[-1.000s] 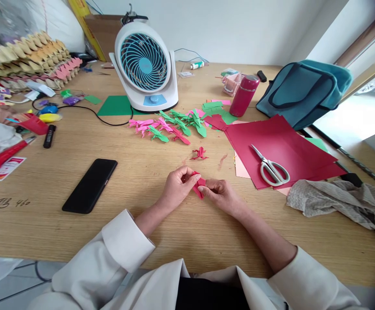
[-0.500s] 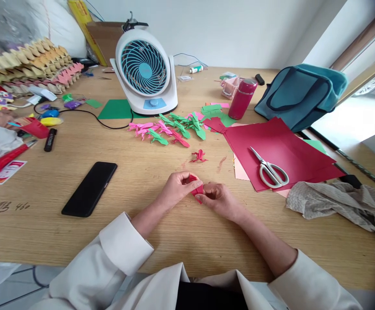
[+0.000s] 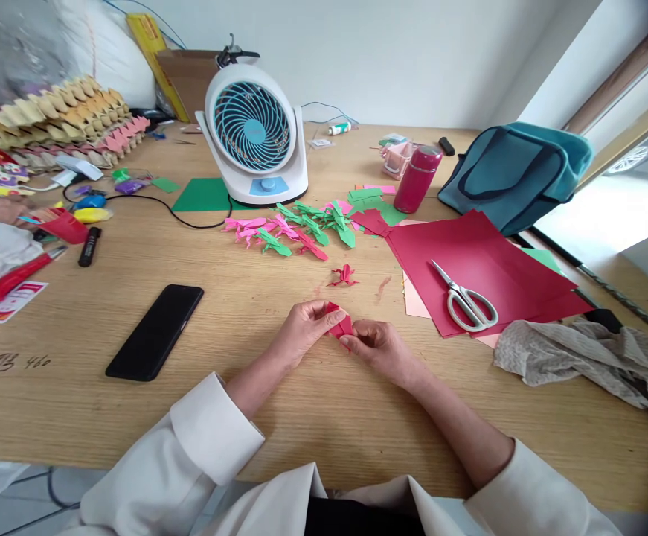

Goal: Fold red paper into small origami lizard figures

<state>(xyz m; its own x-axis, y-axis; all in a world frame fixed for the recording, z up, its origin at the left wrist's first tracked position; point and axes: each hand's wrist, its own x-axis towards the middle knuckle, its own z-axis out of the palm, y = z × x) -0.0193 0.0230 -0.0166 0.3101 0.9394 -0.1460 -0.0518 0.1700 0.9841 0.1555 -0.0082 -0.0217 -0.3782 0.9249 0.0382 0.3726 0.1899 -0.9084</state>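
A small piece of folded red paper point(image 3: 344, 326) is pinched between my two hands, just above the table. My left hand point(image 3: 308, 327) grips its upper left side, thumb on top. On its lower right edge, my right hand point(image 3: 380, 347) is closed with thumb and forefinger; part of the paper is hidden behind the fingers. Just beyond lies a small red folded paper figure point(image 3: 344, 275). Farther back is a heap of green, pink and red folded paper figures point(image 3: 306, 225).
Scissors point(image 3: 472, 307) rest on large red paper sheets point(image 3: 429, 253) at the right, beside a grey cloth point(image 3: 552, 350). A black phone point(image 3: 156, 332) lies at the left. Behind stand a fan point(image 3: 254, 134), a red flask point(image 3: 418, 179) and a teal bag point(image 3: 516, 175). Someone's hand point(image 3: 8, 210) shows far left.
Around the red paper the fingers have shifted slightly, and more of its face shows between the hands. The whole view has tilted up a little.
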